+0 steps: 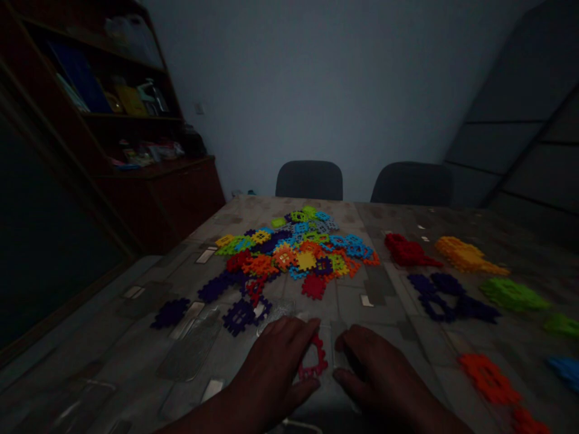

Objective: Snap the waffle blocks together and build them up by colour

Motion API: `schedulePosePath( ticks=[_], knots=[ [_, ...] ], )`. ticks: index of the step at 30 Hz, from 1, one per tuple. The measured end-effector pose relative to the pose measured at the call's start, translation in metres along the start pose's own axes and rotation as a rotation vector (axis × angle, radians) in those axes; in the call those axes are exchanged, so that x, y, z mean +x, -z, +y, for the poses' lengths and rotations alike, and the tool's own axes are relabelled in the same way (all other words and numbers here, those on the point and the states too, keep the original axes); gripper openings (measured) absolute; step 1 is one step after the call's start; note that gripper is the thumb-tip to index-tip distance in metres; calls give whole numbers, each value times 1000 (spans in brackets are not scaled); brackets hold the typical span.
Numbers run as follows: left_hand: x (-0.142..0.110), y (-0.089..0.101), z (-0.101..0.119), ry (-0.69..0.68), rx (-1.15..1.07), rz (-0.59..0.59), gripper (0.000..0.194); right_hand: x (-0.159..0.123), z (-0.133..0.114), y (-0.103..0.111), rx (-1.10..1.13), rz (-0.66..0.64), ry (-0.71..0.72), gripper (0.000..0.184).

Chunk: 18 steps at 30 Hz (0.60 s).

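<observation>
My left hand (283, 355) is closed on a red notched building piece (322, 357) with an open middle, its thumb and fingers along the piece's left side. To the right of that piece, my right hand (377, 364) hovers low over the table with curled fingers. Its thumb and forefinger are apart, and nothing shows between them. Just beyond my hands lie a flat red piece (313, 287) and a dark purple window-shaped piece (239, 317). A mixed heap of interlocking plastic pieces (284, 256) spreads farther back.
Colour groups lie on the right: red (404, 250), yellow (465, 254), purple (436, 306), green (513, 294), orange (488, 378) and blue (565, 371). A single purple piece (170, 313) is at left. Two chairs (309, 179) stand behind the patterned table (149, 361); a shelf unit (172, 193) is at left.
</observation>
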<state>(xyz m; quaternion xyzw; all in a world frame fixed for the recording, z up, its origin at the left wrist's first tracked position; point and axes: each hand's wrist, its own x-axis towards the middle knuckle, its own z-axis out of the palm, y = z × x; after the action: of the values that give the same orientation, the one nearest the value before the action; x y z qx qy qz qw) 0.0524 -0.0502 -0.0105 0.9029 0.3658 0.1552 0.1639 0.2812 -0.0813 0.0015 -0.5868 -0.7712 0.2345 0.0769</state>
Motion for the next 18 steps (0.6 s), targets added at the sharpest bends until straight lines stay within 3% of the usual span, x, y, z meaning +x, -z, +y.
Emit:
schedulePosePath(
  ticks=[3,7,13,18],
  knots=[
    [0,0,-2,-18,-27,28,76,1,2,-6,20,93,25,31],
    [-5,-2,-10,-64,-35,76,81,9,0,-7,21,199,40,43],
    [-8,-2,-19,-44,-17,75,73,44,-19,13,-102,179,37,57],
    [-2,13,-16,50,-12,-44,58,86,-39,25,-236,163,41,49]
  ],
)
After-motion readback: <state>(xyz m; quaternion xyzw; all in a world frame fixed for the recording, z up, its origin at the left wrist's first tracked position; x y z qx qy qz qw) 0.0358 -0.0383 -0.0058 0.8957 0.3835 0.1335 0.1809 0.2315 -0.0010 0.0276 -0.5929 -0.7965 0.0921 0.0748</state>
